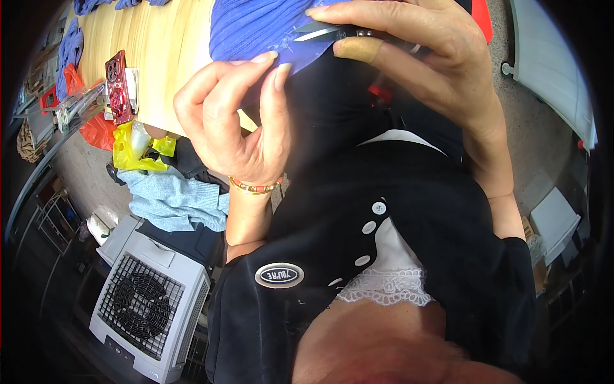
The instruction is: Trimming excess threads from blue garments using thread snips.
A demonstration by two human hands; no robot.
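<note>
A piece of ribbed blue knit fabric (252, 29) lies at the top middle, over the table edge and above my lap. My left hand (233, 112), with a bracelet at the wrist, pinches the lower edge of the cloth between thumb and fingertips. My right hand (425, 48) is closed around small thread snips (329, 33), with a tan covering on one fingertip. The snips' blades point left and touch or nearly touch the cloth, where loose pale threads (286, 43) show. Whether the blades are apart is hard to make out.
On the wooden table (163, 57) at left lies a red phone (118, 86). More blue cloth (70, 48) hangs at the far left. Below are a yellow plastic bag (135, 148), a light blue knit garment (173, 198) and a grey air cooler (147, 301). A white panel (553, 64) stands at right.
</note>
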